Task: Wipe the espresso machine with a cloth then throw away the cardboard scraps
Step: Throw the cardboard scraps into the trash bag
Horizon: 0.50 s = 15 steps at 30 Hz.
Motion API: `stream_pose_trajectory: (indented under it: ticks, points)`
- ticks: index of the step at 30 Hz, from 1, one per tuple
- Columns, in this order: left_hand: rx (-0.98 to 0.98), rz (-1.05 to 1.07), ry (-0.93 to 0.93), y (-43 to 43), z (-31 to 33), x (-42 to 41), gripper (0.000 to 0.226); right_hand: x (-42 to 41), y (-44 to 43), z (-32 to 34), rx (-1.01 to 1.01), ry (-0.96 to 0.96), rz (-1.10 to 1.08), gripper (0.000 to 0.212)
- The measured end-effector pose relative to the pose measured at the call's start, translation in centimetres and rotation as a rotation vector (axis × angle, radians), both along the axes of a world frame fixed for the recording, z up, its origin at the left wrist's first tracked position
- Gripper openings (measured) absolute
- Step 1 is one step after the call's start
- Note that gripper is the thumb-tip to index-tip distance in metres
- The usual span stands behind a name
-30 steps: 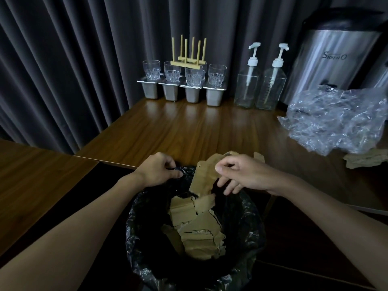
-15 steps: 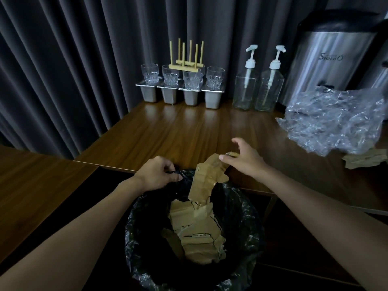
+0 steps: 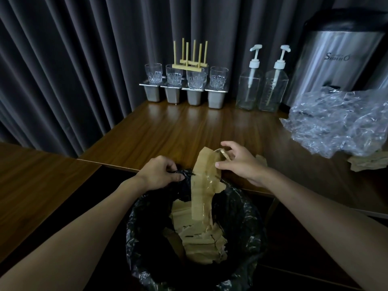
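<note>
A bin lined with a black bag (image 3: 249,223) stands below the counter edge, with torn cardboard scraps (image 3: 201,242) piled inside. A long taped cardboard strip (image 3: 204,181) leans out of the bin against the counter. My left hand (image 3: 159,173) grips the bag's rim at the far side. My right hand (image 3: 237,159) pinches the curled tape at the strip's top end. More cardboard scraps (image 3: 369,162) lie on the counter at the right, and a small piece (image 3: 261,159) lies behind my right hand.
On the wooden counter (image 3: 168,131) stand several glasses on steel pots (image 3: 184,89), two pump bottles (image 3: 262,89) and a steel urn (image 3: 340,55). Crumpled clear plastic (image 3: 340,122) lies at the right. A dark curtain hangs behind. A lower wooden surface (image 3: 31,181) sits left.
My right hand has let go of the strip's middle, risen to its top end and pinched the tape there. The strip now stands more upright. My left hand keeps holding the bag.
</note>
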State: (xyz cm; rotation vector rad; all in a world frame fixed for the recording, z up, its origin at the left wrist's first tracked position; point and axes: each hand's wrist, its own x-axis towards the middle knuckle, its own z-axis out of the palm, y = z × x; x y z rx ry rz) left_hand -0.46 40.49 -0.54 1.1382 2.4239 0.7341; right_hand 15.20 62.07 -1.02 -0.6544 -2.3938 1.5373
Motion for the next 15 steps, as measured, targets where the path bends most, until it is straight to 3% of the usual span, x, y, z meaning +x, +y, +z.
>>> stream_pose_trajectory:
  ticks: [5,7,10,11,15]
  points:
    - [0.010,0.007,0.006,-0.1,-0.4,-0.2,0.024,0.9,-1.2,1.2,-0.007,0.108,0.110,0.037]
    - [0.013,0.009,0.007,-0.1,-0.4,-0.2,0.024,1.5,-1.5,1.8,-0.019,0.094,0.208,0.046]
    - [0.014,0.002,0.027,0.0,-0.4,-0.3,0.023,2.1,-1.6,2.1,0.027,0.063,0.286,0.081]
    - [0.013,-0.006,0.036,0.0,-0.5,-0.4,0.020,2.3,-1.6,2.1,0.040,0.056,0.301,0.079]
    - [0.011,-0.025,0.048,0.1,-0.6,-0.7,0.016,2.8,-2.4,2.8,0.098,0.013,0.433,0.028]
